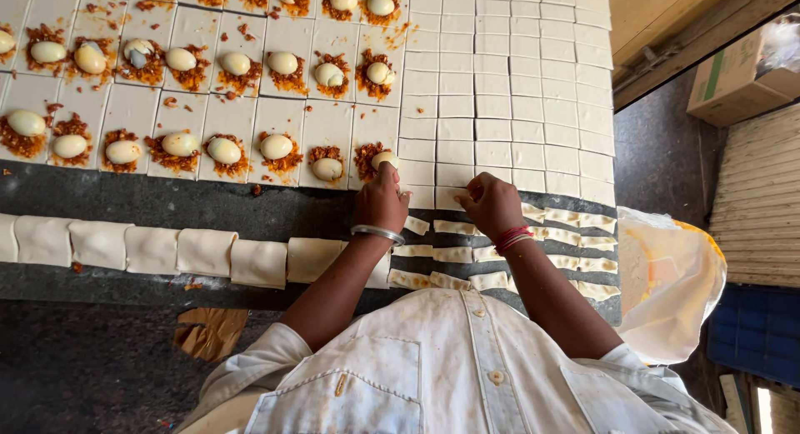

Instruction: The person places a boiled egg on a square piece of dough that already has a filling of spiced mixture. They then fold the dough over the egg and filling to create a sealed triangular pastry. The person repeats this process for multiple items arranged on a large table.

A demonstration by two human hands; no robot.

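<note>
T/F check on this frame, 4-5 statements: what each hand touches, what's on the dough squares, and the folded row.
1. The left hand touches an egg half on a dough square. True.
2. The right hand holds a knife. False: it holds no tool; its fingertips rest on a plain dough square.
3. The filled squares carry an egg half on reddish-brown filling. True.
4. The folded pastries lie in a row beyond the filled squares. False: they lie nearer the person, on the dark counter.
5. Both wrists are bare. False: the left has a metal bangle, the right red threads.
</note>
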